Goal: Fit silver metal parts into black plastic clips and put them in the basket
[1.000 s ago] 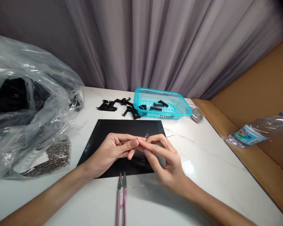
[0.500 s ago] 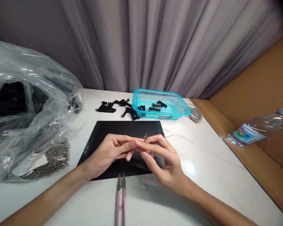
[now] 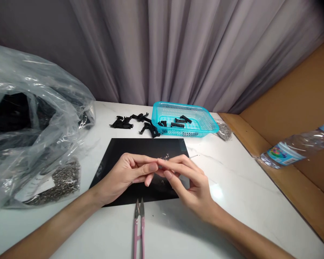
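Note:
My left hand (image 3: 133,172) and my right hand (image 3: 190,181) meet fingertip to fingertip over a black mat (image 3: 124,196). The left thumb and fingers are pinched together; whatever they hold is hidden or too small to name. On the right, the fingers are bent toward the left fingertips, the thumb a little apart, and I cannot make out anything between them. Small silvery metal pieces (image 3: 165,157) lie on the mat just behind the fingers. Pink-handled thread snips (image 3: 139,226) rest on the table in front, blades pointing away from me.
A turquoise basket (image 3: 209,126) holds several black plastic parts (image 3: 177,125), with more black parts (image 3: 121,122) beside it. Left stands a large clear plastic bag (image 3: 43,79), near a bag of small metal pieces (image 3: 66,180). A bottle (image 3: 294,147) lies by cardboard (image 3: 291,97) at right.
The right hand has shifted slightly to the right, and its thumb has drawn back a little from the left fingers. The left hand stays nearly in place.

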